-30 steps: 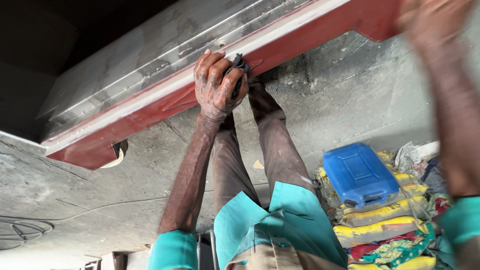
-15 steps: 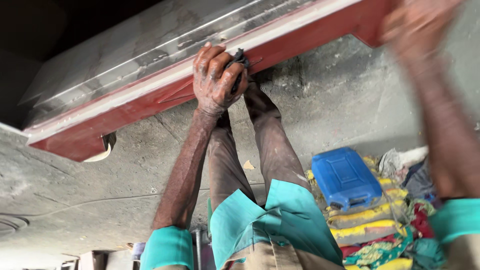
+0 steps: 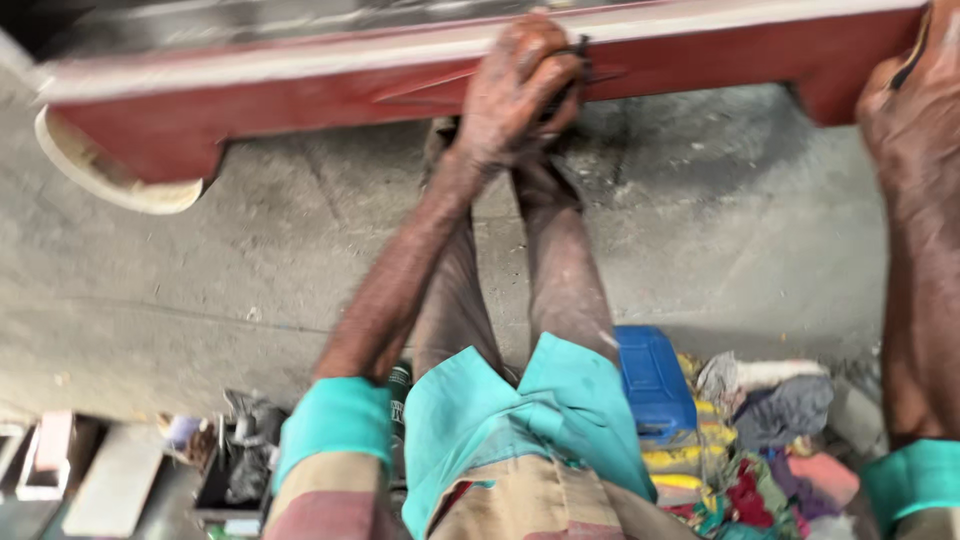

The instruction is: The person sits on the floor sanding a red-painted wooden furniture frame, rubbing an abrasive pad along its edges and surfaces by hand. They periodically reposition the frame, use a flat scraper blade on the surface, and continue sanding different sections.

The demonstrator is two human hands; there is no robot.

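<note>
A long red-painted panel (image 3: pixel 330 95) with a pale upper strip stretches across the top of the head view. My left hand (image 3: pixel 515 90) is closed around a small dark object and presses it against the panel's red face near the middle. My right hand (image 3: pixel 915 100) rests on the panel's right end, with fingers over its edge; what it holds is unclear. My legs in teal shorts (image 3: pixel 530 410) reach forward below the panel, feet on the concrete floor (image 3: pixel 200 290). The picture is blurred.
A blue plastic canister (image 3: pixel 652 380) lies to the right of my legs on a heap of coloured rags (image 3: pixel 760 450). At the lower left are a dark tray of tools (image 3: pixel 235 470) and some boards. A pale curved piece (image 3: pixel 110 180) sits under the panel's left end.
The view has swung, so the panel now runs level across the top instead of slanting. My left hand stays pressed on the panel with the dark object; my right hand has come down onto the right end.
</note>
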